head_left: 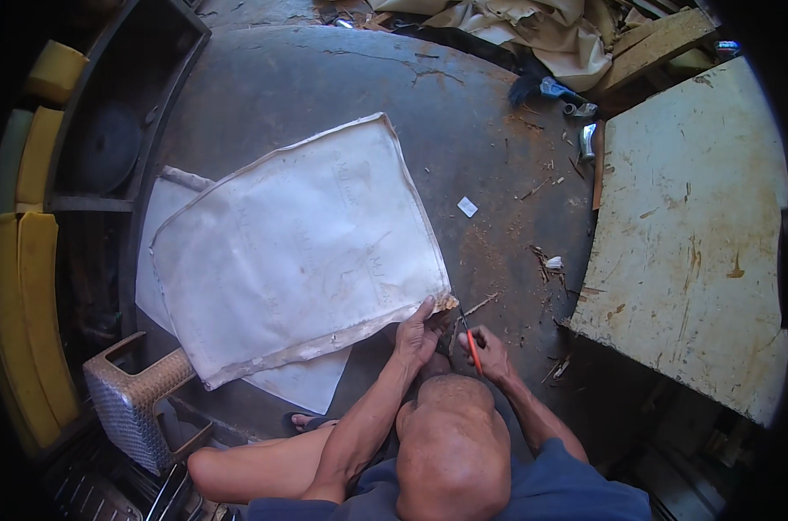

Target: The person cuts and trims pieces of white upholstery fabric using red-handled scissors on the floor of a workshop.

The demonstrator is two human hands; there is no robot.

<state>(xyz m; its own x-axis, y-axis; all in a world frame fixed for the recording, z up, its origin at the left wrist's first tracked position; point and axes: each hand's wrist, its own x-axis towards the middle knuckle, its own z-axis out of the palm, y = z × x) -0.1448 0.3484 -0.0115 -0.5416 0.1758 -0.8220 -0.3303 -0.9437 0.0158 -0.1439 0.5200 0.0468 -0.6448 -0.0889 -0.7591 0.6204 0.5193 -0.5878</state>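
My left hand [415, 339] grips the lower-right corner of a white sheet-like piece [290, 243] with faint pencilled marks and folded, ragged edges. Tan, crumbly material [448, 303] shows at that corner. Just right of it, my right hand [489, 354] holds an orange-handled tool [474, 352] with a thin dark tip directed toward the corner; its exact kind is unclear. A second white piece [298, 386] lies partly under the first, with a rolled end [185, 178] at upper left.
A worn white board [680, 243] stands at right. Yellow pads [38, 321] and a dark frame [133, 204] line the left, above a patterned metal piece [125, 408]. Crumpled cloth [559, 35], timber [646, 52], a brush [550, 87] and scraps [552, 262] lie beyond. My bare legs are below.
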